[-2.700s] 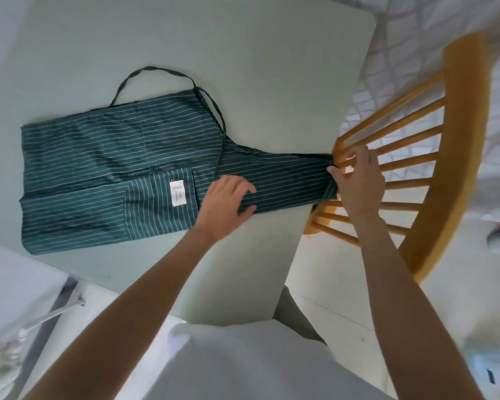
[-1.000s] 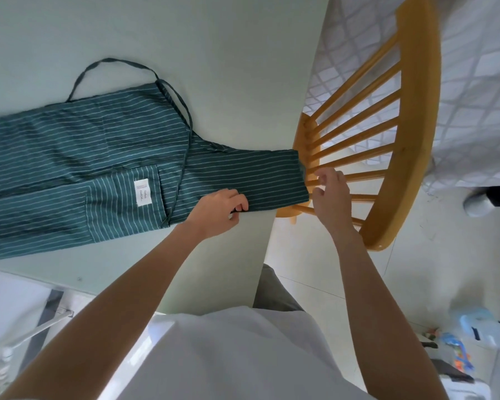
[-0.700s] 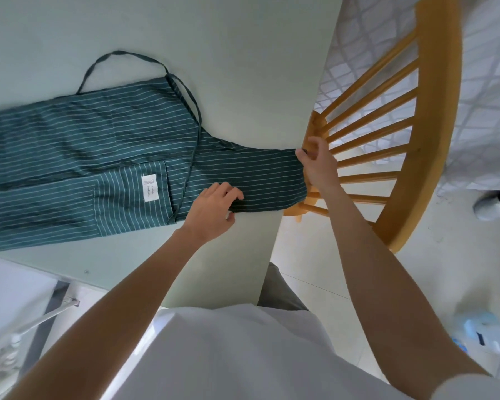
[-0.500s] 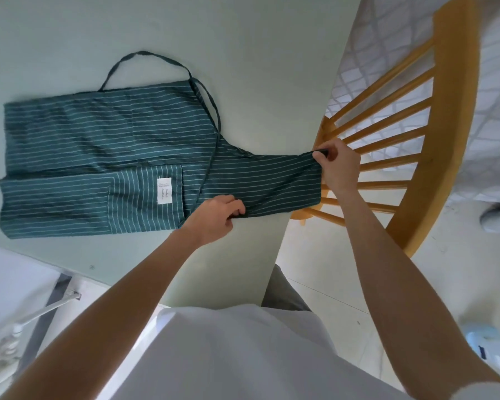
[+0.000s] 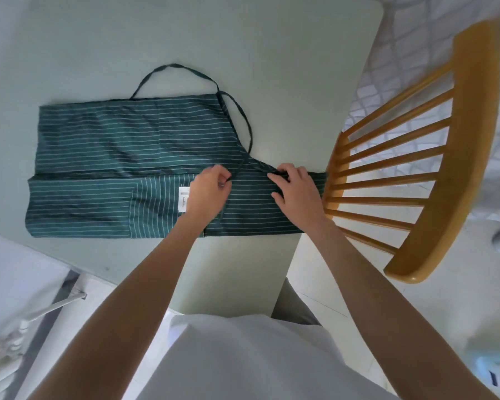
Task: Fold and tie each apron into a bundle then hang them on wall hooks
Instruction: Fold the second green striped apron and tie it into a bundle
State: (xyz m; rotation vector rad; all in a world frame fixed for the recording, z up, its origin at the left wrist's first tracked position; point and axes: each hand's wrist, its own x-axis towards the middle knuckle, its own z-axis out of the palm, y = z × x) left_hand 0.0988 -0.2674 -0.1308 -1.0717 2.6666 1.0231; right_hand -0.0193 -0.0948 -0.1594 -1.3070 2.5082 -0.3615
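Apron (image 5: 133,157) flat on table (image 5: 156,39) | both hands (image 5: 210,194) on its right end

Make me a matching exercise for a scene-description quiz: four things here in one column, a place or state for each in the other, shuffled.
1. apron
2. left hand
3. chair
4. label

a. white, on the apron
b. flat on the table
c. pinches a strap
d. wooden, right of the table

Pairs: 1-b, 2-c, 3-d, 4-a
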